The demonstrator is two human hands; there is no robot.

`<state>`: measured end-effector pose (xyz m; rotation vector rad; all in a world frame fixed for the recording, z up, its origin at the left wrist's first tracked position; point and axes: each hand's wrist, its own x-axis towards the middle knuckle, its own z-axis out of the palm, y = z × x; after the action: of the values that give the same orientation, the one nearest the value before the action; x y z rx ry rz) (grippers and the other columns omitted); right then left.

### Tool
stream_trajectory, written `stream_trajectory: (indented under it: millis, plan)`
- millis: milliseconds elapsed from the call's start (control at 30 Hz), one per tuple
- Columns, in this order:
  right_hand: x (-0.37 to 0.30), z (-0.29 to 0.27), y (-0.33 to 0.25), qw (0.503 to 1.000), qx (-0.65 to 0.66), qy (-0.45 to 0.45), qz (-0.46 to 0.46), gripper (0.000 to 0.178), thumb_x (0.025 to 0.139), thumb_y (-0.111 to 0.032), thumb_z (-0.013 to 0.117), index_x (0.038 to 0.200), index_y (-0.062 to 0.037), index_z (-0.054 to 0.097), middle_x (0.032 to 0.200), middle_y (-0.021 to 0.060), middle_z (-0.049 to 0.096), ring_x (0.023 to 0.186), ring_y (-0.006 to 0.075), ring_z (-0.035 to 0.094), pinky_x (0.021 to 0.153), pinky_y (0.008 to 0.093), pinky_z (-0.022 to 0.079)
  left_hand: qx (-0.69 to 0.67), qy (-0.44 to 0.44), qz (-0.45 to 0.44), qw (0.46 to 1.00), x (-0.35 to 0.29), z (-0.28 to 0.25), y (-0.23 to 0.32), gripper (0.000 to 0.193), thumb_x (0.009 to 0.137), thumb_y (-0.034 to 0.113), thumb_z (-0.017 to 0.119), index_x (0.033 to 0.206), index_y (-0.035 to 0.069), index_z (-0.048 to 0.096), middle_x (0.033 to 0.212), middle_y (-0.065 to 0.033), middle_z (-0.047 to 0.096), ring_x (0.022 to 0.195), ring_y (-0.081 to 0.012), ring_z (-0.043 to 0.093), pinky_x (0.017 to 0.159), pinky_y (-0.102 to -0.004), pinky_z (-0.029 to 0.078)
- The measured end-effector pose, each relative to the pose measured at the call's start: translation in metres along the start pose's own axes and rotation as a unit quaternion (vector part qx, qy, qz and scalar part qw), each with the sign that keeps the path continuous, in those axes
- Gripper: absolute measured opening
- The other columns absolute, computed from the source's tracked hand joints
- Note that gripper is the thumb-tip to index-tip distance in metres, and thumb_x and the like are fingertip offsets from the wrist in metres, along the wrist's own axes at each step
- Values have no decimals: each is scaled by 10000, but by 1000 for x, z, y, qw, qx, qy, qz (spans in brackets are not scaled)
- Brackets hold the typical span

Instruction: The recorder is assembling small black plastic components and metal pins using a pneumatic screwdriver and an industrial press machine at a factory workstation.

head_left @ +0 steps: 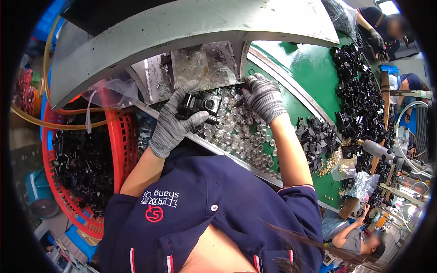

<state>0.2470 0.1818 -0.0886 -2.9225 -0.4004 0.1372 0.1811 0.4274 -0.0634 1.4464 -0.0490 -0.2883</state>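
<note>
In a grey knitted glove, my left hand [175, 122] is closed round a black toy-like camera body [203, 107] with a round lens opening on its front. The thumb presses along its lower edge and the fingers lie behind it. My right hand [264, 98], gloved the same way, is at the right of the metal chute [195, 68], its fingers curled in. Whatever its fingertips may hold is too small or hidden to tell. Many small clear round lens-like pieces [246, 132] lie spread beneath and between my hands on the green work surface [291, 104].
On my left stands a red plastic basket [116, 150] filled with black parts. Heaps of black plastic pieces [357, 95] line the right side, with a grey power screwdriver [377, 150] nearby. A large grey metal machine frame [191, 27] arches ahead. Other people work at the far right.
</note>
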Motion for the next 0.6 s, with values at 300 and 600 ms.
stream_trajectory:
  millis: [300,600]
  plan:
    - [-27,-23,-32,860,478,35,175,172,811,-140,691,948,-36,703,1009,101,672,835,182,652,729,308,519,30,30,30,999,-5,0,0,640,777,100,764,1333,50,448,1145,-65,587,1036,-135,567,911,-269,475]
    - [-37,-34,-102,730,662,169,19,184,829,-61,670,1003,-12,709,1106,91,654,1005,160,601,877,279,469,87,69,123,986,-9,16,24,588,765,127,777,1268,48,484,1152,-61,590,1036,-145,570,895,-288,477]
